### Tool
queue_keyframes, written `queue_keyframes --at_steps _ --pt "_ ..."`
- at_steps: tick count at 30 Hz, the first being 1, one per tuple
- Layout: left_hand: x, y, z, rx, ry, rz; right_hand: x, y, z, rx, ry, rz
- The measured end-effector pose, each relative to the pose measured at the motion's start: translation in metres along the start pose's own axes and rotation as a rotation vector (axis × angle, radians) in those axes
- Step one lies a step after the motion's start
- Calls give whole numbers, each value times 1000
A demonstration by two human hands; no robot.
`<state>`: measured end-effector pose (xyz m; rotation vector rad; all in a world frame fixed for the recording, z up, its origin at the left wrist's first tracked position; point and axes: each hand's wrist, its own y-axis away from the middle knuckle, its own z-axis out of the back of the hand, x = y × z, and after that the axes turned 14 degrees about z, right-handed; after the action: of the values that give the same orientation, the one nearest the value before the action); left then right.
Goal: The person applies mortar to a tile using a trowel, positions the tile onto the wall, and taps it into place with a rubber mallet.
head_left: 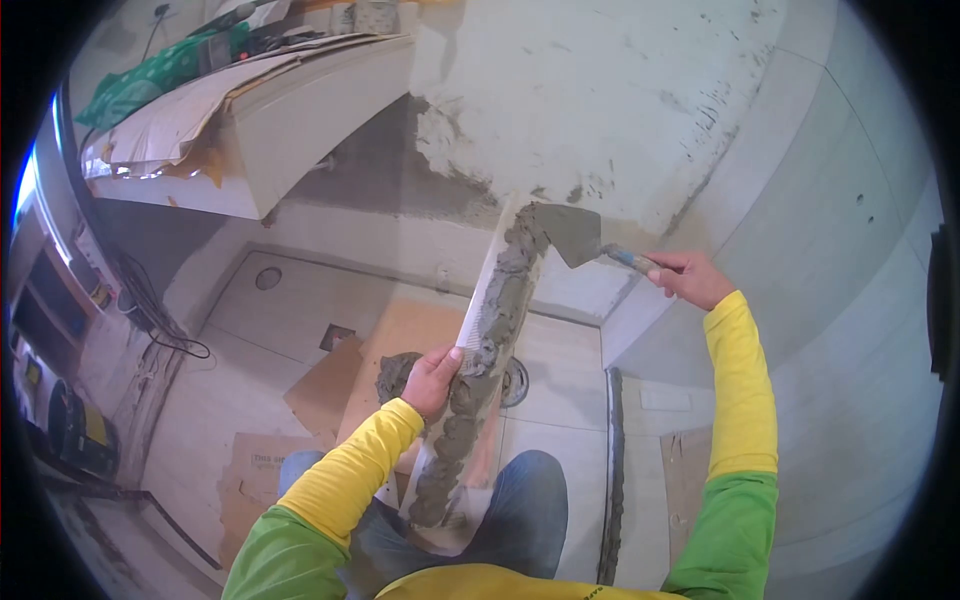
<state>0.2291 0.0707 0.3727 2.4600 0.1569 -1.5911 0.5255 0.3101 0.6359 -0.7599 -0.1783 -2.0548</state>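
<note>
A long narrow tile strip [484, 290] slants up and away from between my knees, its lower end above my lap. Wet grey mortar [512, 285] lies in lumps along its upper face. My left hand [432, 382] is closed on the strip's left edge, thumb on top. In my right hand [693, 278] is the handle of a pointed trowel [573, 234]; its blade touches the mortar at the strip's far end. A heap of mortar [397, 374] sits beside my left hand, on a brown board [400, 325] that the strip partly hides.
Cardboard pieces [262, 465] lie on the tiled floor [300, 300]. A round drain [515, 383] shows right of the strip. A cardboard-covered counter [320, 110] juts out at upper left. A dark mortar-smeared strip [613, 470] runs along the floor at right, near the tiled wall [820, 200].
</note>
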Motion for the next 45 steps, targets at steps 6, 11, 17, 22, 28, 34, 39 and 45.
queue_keyframes --at_steps 6,11,17,22,28,34,39,45 --pt "5 -8 10 -123 -175 38 -29 -7 11 -36 120 -118" --pt "3 -9 28 -319 -129 27 -68 4 -60 -143 48 -237" --pt "3 -5 29 -228 218 -39 -67 11 -128 -278 -38 -87" --pt "-4 -17 42 -244 147 -70 -25 -39 -100 -365 257 294" --pt "-5 -14 35 -242 63 -79 19 -70 -62 -315 373 324" --pt "-19 -7 34 -163 37 -90 36 -65 -62 -88 535 283" --pt "-25 -3 30 -188 -125 -113 -2 -60 -55 -300 502 232" --pt "-19 -6 22 -151 78 -74 32 -34 -43 -485 301 440"
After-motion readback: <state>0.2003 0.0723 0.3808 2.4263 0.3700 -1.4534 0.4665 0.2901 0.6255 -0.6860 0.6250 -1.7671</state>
